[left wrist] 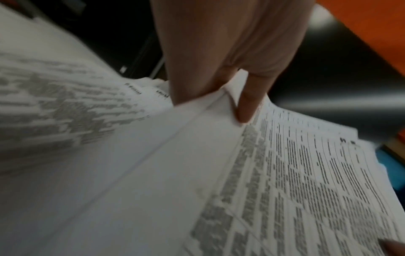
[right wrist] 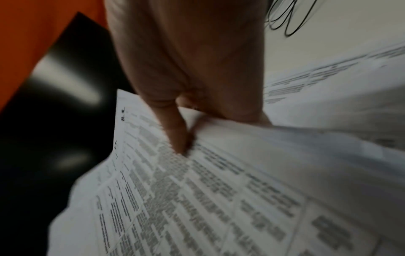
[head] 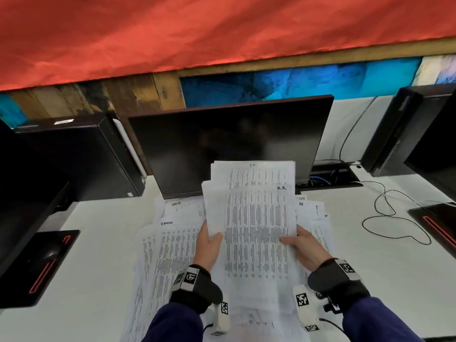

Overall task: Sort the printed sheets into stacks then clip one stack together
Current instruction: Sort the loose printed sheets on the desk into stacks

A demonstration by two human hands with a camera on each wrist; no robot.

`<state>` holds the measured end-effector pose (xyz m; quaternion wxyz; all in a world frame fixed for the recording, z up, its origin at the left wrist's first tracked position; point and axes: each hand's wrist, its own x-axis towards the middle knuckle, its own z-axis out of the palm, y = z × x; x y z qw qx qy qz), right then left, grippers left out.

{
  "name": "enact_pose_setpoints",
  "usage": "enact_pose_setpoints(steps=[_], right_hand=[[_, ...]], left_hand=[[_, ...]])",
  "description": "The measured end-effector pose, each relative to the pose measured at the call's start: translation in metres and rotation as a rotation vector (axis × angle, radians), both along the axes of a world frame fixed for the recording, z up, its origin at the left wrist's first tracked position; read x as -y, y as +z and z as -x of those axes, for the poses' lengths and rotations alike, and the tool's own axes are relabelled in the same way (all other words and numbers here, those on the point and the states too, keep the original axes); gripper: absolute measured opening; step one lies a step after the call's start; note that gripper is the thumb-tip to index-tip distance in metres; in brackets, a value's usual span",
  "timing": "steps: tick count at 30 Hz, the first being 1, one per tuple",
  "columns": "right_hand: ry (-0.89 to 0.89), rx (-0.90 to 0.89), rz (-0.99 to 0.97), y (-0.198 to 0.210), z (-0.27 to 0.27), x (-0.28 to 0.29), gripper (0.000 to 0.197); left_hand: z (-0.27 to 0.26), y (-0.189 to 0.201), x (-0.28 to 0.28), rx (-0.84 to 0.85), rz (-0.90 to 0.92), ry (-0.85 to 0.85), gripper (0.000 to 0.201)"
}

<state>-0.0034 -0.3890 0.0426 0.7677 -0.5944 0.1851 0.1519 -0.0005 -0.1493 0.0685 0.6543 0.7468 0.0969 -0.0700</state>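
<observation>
Both forearms reach forward side by side, in dark blue sleeves with black wrist bands bearing white marker tags. The left hand (head: 208,245) is raised, back toward the head camera, thumb (left wrist: 246,104) laid flat on top of the sheets (head: 254,233) at their left edge, the fingers tucked beneath. The right hand (head: 304,248) mirrors it at the right edge, its thumb (right wrist: 177,135) pressing down on the top page, fingers curled underneath. How tightly each hand pinches is hard to judge, as both wrist views are blurred. The hands stay apart.
</observation>
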Motion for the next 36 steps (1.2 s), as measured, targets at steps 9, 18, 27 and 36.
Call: enact_pose_setpoints(steps=[9, 18, 27, 36], right_hand=[[-0.059, 0.345, -0.087, 0.073, -0.010, -0.031, 0.044], [-0.244, 0.365, 0.055, 0.083, -0.019, -0.042, 0.048], [-0.173, 0.332, 0.136, 0.094, -0.034, -0.053, 0.037], [-0.052, 0.734, 1.158, 0.125, -0.035, -0.031, 0.071]], left_hand=[[0.008, 0.050, 0.024, 0.305, 0.023, 0.123, 0.055], [-0.007, 0.039, 0.013, 0.339, -0.046, 0.243, 0.048], [-0.023, 0.033, 0.009, 0.279, -0.050, 0.254, 0.050], [-0.034, 0.072, 0.015, 0.694, -0.594, 0.100, 0.021]])
